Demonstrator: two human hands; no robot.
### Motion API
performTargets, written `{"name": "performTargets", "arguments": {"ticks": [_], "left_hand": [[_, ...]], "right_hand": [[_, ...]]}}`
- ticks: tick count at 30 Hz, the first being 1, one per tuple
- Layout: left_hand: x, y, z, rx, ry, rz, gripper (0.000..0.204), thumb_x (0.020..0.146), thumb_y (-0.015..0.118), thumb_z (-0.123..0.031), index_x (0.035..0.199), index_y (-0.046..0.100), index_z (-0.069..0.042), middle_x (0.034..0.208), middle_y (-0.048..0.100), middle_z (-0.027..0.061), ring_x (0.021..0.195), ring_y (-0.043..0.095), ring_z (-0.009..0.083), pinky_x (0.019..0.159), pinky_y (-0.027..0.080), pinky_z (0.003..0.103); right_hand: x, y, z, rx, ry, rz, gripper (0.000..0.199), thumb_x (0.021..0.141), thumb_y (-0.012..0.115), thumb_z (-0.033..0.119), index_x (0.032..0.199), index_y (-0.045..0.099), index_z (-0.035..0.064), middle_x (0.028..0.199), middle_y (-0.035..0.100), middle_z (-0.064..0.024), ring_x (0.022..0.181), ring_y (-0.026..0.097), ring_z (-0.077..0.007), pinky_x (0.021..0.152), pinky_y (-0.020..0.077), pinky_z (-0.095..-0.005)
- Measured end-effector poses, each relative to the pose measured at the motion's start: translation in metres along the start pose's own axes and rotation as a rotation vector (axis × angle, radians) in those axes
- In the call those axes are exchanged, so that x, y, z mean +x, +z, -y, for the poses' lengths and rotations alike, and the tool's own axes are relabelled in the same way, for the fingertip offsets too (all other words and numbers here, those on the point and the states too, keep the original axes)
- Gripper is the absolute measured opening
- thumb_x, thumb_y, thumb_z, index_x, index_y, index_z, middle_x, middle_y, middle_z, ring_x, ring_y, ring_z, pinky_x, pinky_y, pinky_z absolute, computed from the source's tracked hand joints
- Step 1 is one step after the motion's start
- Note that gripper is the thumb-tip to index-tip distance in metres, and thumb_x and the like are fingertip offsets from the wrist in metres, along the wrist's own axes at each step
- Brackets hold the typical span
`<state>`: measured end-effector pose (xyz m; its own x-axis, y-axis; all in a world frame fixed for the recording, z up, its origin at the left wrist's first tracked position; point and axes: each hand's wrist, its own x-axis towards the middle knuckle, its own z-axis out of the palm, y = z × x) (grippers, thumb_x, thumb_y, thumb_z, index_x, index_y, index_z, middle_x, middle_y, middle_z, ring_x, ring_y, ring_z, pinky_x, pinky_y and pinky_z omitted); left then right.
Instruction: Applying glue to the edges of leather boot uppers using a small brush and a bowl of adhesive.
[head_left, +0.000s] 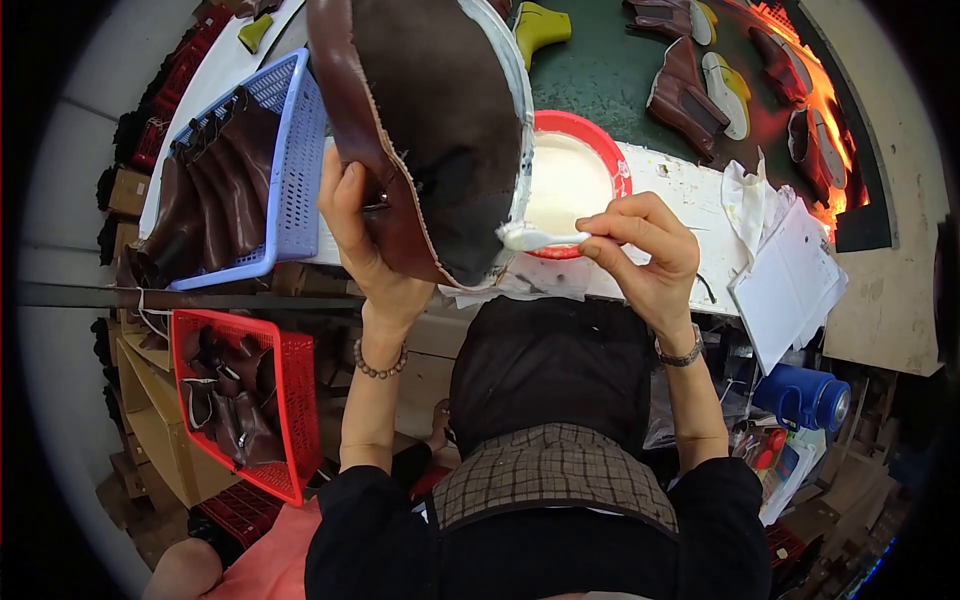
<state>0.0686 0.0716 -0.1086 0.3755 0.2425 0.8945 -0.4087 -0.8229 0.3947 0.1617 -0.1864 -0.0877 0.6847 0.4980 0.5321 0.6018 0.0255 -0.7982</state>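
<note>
My left hand (365, 235) grips a brown leather boot upper (355, 110), its dark lining facing me and a whitish coating along its right edge. Between the thumb and fingers of my right hand (645, 250) is a white-handled brush (545, 239). Its pale tip meets the lower right edge of the boot upper. Just behind the brush, a red bowl (622, 165) holds a creamy white liquid (570, 185).
Leather pieces fill a blue basket (297, 180) at left and a red basket (296, 410) below it. Boots (685, 100) and yellow-green shoe lasts (541, 28) stand on the green surface behind. White papers (785, 285) and a blue flask (803, 397) are at right.
</note>
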Motion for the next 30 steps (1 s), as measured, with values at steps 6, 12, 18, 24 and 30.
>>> {"name": "performTargets", "arguments": {"ticks": [6,12,18,24,30], "left_hand": [[0.018,0.008,0.016,0.14,0.212,-0.021,0.082,0.08,0.085,-0.003,0.15,0.043,-0.013,0.155,0.04,0.0275,0.134,0.05,0.0394,0.108,0.045,0.045],[0.007,-0.008,0.022,0.28,0.171,0.104,0.074,0.08,0.081,-0.001,0.147,0.05,-0.008,0.154,0.046,0.0244,0.132,0.053,0.0376,0.108,0.045,0.046],[-0.045,-0.118,0.045,-0.312,-0.801,0.326,0.037,0.077,0.067,0.014,0.113,0.065,0.007,0.099,0.069,0.0153,0.08,0.066,0.0223,0.07,0.055,0.036],[-0.039,-0.13,0.022,-0.755,-1.237,0.38,0.068,0.065,0.053,0.004,0.132,0.053,0.015,0.097,0.068,0.0352,0.047,0.042,0.0159,0.046,0.037,0.024],[-0.017,-0.12,0.007,-1.127,-1.474,0.462,0.069,0.064,0.056,0.016,0.133,0.048,0.014,0.081,0.064,0.0249,0.048,0.047,0.0192,0.044,0.038,0.033]], "right_hand": [[0.004,0.0,0.015,-0.064,-0.074,0.087,0.021,0.079,0.086,0.003,0.1,0.08,0.0022,0.088,0.068,-0.0047,0.074,0.064,-0.0124,0.064,0.0509,-0.0254],[0.009,-0.008,-0.003,-0.144,0.09,0.084,0.014,0.084,0.082,0.008,0.098,0.08,0.0044,0.082,0.069,-0.0056,0.065,0.062,-0.0143,0.056,0.0473,-0.0274],[0.016,-0.04,-0.06,-0.837,0.117,0.063,0.013,0.086,0.077,0.023,0.087,0.078,0.01,0.083,0.069,-0.0034,0.075,0.068,-0.0242,0.065,0.0519,-0.0386],[0.03,-0.046,-0.055,-0.896,0.048,0.159,0.01,0.084,0.078,0.021,0.086,0.078,0.0111,0.084,0.067,-0.0032,0.079,0.066,-0.0237,0.07,0.0521,-0.0399],[0.059,-0.038,-0.018,-0.192,-0.118,0.041,0.015,0.08,0.085,0.012,0.094,0.081,0.0124,0.089,0.072,0.0002,0.077,0.064,-0.0144,0.075,0.0453,-0.0299]]}}
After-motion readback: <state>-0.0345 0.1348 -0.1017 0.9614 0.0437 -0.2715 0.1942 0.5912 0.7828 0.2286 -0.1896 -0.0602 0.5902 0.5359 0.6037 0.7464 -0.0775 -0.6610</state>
